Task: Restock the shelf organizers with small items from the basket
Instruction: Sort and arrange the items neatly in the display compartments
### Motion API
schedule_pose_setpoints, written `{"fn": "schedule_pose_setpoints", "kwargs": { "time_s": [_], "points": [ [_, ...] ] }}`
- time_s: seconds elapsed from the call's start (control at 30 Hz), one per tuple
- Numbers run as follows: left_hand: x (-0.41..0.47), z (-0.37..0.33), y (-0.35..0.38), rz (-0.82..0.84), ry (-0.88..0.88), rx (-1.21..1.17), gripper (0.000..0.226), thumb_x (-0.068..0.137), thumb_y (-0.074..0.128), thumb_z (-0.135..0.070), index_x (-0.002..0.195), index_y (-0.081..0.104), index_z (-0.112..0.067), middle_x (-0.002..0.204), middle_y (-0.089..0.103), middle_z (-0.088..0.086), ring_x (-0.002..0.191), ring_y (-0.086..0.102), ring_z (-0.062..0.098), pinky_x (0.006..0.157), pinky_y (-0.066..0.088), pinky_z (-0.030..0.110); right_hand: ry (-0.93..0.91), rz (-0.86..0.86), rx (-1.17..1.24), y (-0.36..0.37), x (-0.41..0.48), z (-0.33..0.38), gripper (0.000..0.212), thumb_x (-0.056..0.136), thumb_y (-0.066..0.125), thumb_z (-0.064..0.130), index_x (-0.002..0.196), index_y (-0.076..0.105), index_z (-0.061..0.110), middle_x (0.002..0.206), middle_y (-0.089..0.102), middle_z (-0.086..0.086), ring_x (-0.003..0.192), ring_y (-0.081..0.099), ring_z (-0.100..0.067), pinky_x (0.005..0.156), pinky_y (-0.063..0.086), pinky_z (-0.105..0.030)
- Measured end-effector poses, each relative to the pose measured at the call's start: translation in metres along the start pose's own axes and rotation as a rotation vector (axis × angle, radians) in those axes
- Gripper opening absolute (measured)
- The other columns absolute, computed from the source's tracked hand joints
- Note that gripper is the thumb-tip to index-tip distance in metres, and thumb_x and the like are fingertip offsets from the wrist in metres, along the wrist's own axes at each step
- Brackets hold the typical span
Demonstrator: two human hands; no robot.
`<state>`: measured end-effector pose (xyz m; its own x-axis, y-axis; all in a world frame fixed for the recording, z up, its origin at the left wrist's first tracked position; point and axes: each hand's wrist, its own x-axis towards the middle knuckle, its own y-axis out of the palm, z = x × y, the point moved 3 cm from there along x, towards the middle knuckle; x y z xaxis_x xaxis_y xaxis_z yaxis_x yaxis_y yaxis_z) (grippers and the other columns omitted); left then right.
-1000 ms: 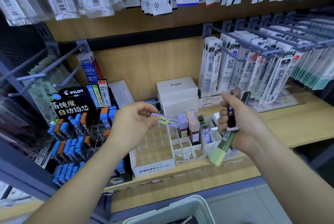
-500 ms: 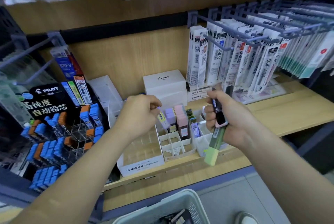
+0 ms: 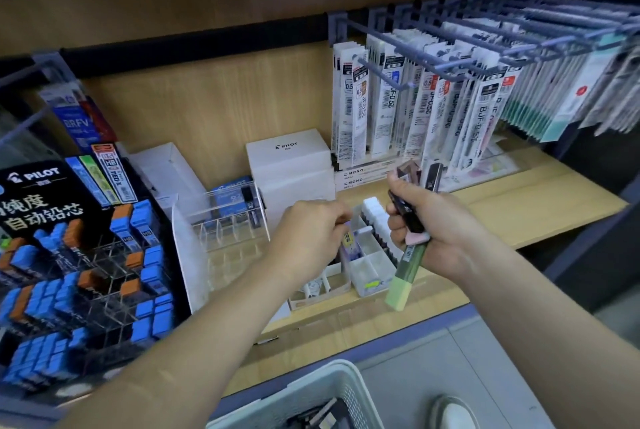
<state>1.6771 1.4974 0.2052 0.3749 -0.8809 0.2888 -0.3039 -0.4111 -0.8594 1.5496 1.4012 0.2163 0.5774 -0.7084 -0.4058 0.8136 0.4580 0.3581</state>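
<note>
Left hand (image 3: pixel 308 238) pinching slim purple-yellow lead case (image 3: pixel 348 239), swung from level to nose-down at white divided organizer (image 3: pixel 375 267): insertion likely imminent; right hand (image 3: pixel 434 226) grips mixed-colour spare cases (image 3: pixel 403 278)

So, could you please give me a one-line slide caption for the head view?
Left hand holds a small case at the white organizer; right hand grips a bundle of cases.

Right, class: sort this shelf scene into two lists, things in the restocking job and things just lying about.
Job: left hand, pinching a lead case; right hand, gripping spare cases; white organizer; basket.
Lying about: Pilot box; hanging refills; blue-capped display.
</note>
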Motion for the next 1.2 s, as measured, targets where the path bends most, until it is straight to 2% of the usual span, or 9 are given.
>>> {"fn": "schedule_pose_setpoints", "kwargs": {
  "time_s": [0.3, 0.43, 0.5, 0.6, 0.67, 0.83, 0.97, 1.13, 1.2],
  "points": [
    [0.003, 0.006, 0.031, -0.067, 0.151, 0.420, 0.009, 0.077, 0.073, -0.026, 0.083, 0.073, -0.019, 0.083, 0.054, -0.002, 0.087, 0.045, 0.024, 0.067, 0.033, 0.029, 0.056, 0.073, -0.043, 0.005, 0.002, -0.017, 0.023, 0.086, 0.071, 0.025, 0.076, 0.058, 0.010, 0.059, 0.055, -0.005, 0.043, 0.045, -0.012, 0.038, 0.035, -0.017],
    [0.002, -0.003, 0.005, 0.004, -0.188, -0.222, 0.018, 0.093, 0.054, -0.026, 0.085, 0.069, -0.019, 0.078, 0.065, 0.002, 0.075, 0.059, 0.021, 0.072, 0.050, 0.033, 0.013, 0.043, 0.008, 0.009, 0.002, -0.023, 0.022, 0.087, 0.070, 0.022, 0.079, 0.056, 0.008, 0.060, 0.051, -0.006, 0.044, 0.044, -0.013, 0.040, 0.033, -0.019],
    [-0.007, -0.014, -0.003, 0.210, -0.432, -0.678, 0.021, 0.095, 0.054, -0.035, 0.083, 0.062, -0.020, 0.072, 0.065, 0.005, 0.063, 0.061, 0.020, 0.068, 0.054, 0.035, -0.010, 0.006, 0.068, 0.010, 0.003, -0.022, 0.023, 0.088, 0.070, 0.023, 0.079, 0.056, 0.007, 0.061, 0.052, -0.007, 0.045, 0.045, -0.015, 0.044, 0.033, -0.023],
    [-0.035, -0.033, 0.001, 0.514, -0.496, -0.866, 0.028, 0.088, 0.062, -0.036, 0.102, 0.052, -0.014, 0.077, 0.064, 0.008, 0.065, 0.062, 0.020, 0.060, 0.050, 0.029, -0.017, -0.025, 0.188, 0.011, 0.004, -0.018, 0.022, 0.089, 0.069, 0.026, 0.080, 0.058, 0.009, 0.063, 0.053, -0.006, 0.047, 0.047, -0.015, 0.044, 0.040, -0.024],
    [-0.045, -0.038, 0.004, 0.516, -0.518, -0.976, 0.027, 0.088, 0.065, -0.018, 0.107, 0.048, -0.010, 0.071, 0.062, 0.010, 0.056, 0.059, 0.018, 0.052, 0.048, 0.023, -0.016, -0.012, 0.266, 0.015, 0.003, -0.017, 0.023, 0.089, 0.068, 0.026, 0.080, 0.057, 0.009, 0.062, 0.051, -0.005, 0.046, 0.046, -0.014, 0.042, 0.042, -0.023],
    [-0.047, -0.025, -0.015, 0.533, -0.491, -0.923, 0.016, 0.090, 0.063, -0.011, 0.099, 0.058, -0.024, 0.068, 0.059, -0.001, 0.047, 0.047, 0.006, 0.044, 0.033, 0.015, -0.036, -0.031, 0.387, 0.016, 0.000, -0.003, 0.025, 0.093, 0.063, 0.026, 0.077, 0.054, 0.008, 0.054, 0.055, -0.004, 0.048, 0.052, -0.014, 0.043, 0.048, -0.021],
    [-0.046, -0.008, -0.047, 0.531, -0.422, -0.736, 0.022, 0.091, 0.061, -0.018, 0.112, 0.065, -0.024, 0.058, 0.055, -0.022, 0.046, 0.043, -0.004, 0.046, 0.033, 0.009, -0.036, 0.014, 0.338, 0.005, -0.001, 0.008, 0.016, 0.092, 0.064, 0.019, 0.100, 0.055, 0.009, 0.073, 0.055, -0.006, 0.051, 0.062, -0.016, 0.046, 0.050, -0.022],
    [-0.044, 0.007, -0.074, 0.513, -0.376, -0.797, 0.034, 0.087, 0.053, -0.044, 0.103, 0.073, -0.022, 0.062, 0.035, -0.007, 0.054, 0.022, 0.010, 0.047, 0.018, 0.019, 0.045, 0.183, 0.107, 0.015, -0.011, -0.002, 0.012, 0.086, 0.067, 0.013, 0.084, 0.057, 0.007, 0.068, 0.052, -0.005, 0.047, 0.049, -0.011, 0.040, 0.039, -0.016],
    [-0.045, 0.011, -0.077, 0.503, -0.393, -0.868, 0.040, 0.087, 0.050, -0.046, 0.103, 0.074, -0.019, 0.063, 0.039, -0.004, 0.053, 0.019, 0.010, 0.046, 0.013, 0.020, 0.065, 0.245, 0.072, 0.023, -0.013, -0.007, 0.020, 0.081, 0.070, 0.013, 0.095, 0.061, 0.002, 0.071, 0.056, -0.008, 0.049, 0.047, -0.012, 0.042, 0.039, -0.018]
  ]
}}
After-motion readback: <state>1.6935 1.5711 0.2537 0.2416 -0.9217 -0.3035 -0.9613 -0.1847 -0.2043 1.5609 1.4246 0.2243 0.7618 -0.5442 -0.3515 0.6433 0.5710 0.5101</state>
